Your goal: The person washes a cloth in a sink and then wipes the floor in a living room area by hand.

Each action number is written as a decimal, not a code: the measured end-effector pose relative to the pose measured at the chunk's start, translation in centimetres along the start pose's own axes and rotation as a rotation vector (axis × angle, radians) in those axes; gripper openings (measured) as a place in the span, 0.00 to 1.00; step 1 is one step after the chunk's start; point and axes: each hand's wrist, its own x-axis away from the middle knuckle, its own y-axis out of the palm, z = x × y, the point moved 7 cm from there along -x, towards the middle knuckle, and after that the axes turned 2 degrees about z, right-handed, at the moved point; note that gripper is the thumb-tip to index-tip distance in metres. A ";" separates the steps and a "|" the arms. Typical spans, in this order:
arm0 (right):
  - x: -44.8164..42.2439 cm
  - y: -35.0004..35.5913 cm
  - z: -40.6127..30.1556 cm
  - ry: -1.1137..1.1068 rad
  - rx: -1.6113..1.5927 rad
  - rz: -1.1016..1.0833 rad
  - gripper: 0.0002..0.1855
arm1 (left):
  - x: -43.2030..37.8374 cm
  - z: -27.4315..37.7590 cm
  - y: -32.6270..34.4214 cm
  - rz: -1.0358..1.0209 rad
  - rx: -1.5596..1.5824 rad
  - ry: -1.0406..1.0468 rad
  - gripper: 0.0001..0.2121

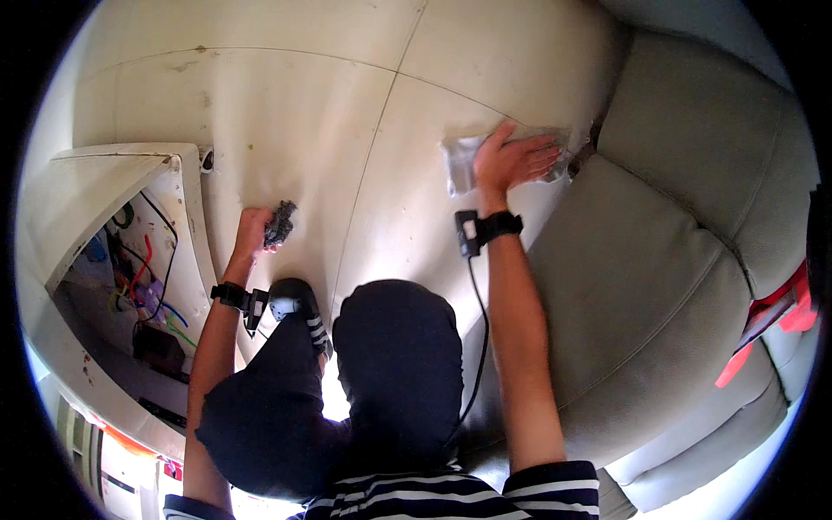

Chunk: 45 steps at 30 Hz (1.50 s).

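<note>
My left hand (255, 231) is closed around a dark grey, crumpled scrubbing pad or wad (281, 223), held above the cream tiled floor (292, 130) beside my shoe. Farther off to the right, my right hand (517, 158) lies flat, fingers spread, on a clear, shiny plastic sheet or bag (460, 166) on the floor near the sofa's base. Part of the plastic is hidden under the palm; whether anything is inside it I cannot tell. Each wrist wears a black strap with a small device.
A grey leather sofa (637, 279) runs along the right. At the left stands a white open cabinet (188, 195) with cables and a dark box (158, 349) inside. A black cable (484, 325) hangs from the right wrist device. My shoe (292, 299) and bent knees are close below.
</note>
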 end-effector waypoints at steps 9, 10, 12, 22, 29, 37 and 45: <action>-11.7 1.1 -3.9 -0.291 -0.030 0.029 0.45 | 0.6 0.5 0.2 -0.029 -0.044 0.005 0.17; -12.3 0.8 -5.1 -0.422 -0.038 0.043 0.42 | 0.4 0.6 0.2 -0.033 -0.060 0.014 0.17; -11.3 0.5 -6.4 -0.677 -0.057 0.040 0.40 | 0.4 0.7 0.2 -0.040 -0.077 0.021 0.17; 6.5 -3.8 0.6 -0.702 -0.095 -0.199 0.45 | 0.7 1.0 0.5 -0.058 -0.077 0.024 0.19; 10.2 -3.5 5.1 -0.381 -0.023 -0.113 0.44 | 0.7 1.4 0.5 -0.036 -0.106 0.039 0.19; -1.6 -1.1 2.2 -0.360 -0.056 0.041 0.40 | 0.3 0.4 0.3 -0.038 -0.046 0.014 0.18; -9.8 0.3 -4.8 -0.668 -0.190 0.078 0.33 | 0.6 0.8 0.6 -0.043 -0.085 -0.019 0.18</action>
